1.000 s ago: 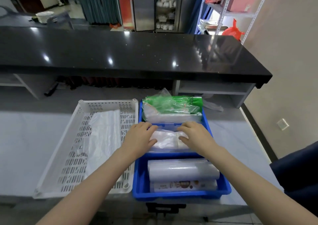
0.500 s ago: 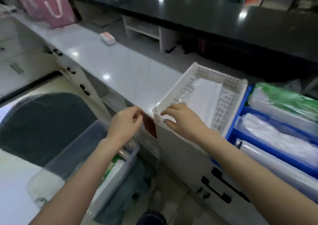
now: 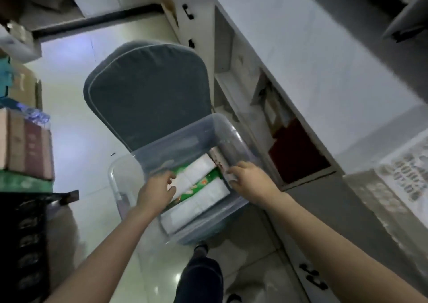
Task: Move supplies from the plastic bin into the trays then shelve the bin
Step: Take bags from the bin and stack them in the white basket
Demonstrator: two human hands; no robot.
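The clear plastic bin (image 3: 185, 145) rests on the seat of a grey cushioned chair (image 3: 148, 89), beside the white counter (image 3: 312, 54). Supplies remain inside it: a green-and-white pack (image 3: 199, 184) lying flat across the middle, a white pack (image 3: 196, 205) at the near wall, and a long roll-like item (image 3: 218, 161) along the right wall. The frame is blurred, so the exact kind of each item cannot be confirmed.

Hand state: the left hand (image 3: 155, 191) reaches into the bin with fingers curled at the left edge of the green-and-white pack, in contact with it; whether they have closed on it cannot be told. The right hand (image 3: 252, 182) is at the right wall, fingers bent around the near end of the roll-like item, apparently gripping it. The hands are apart, one on each side of the bin's contents.

Progress: the task appears to be at mid-stage. The bin is not empty, so unloading is unfinished. The perforated white tray (image 3: 407, 175) is partly visible at the right edge, on the counter. Remaining work: lift the packs and the roll across to the trays, then shelve the emptied bin.
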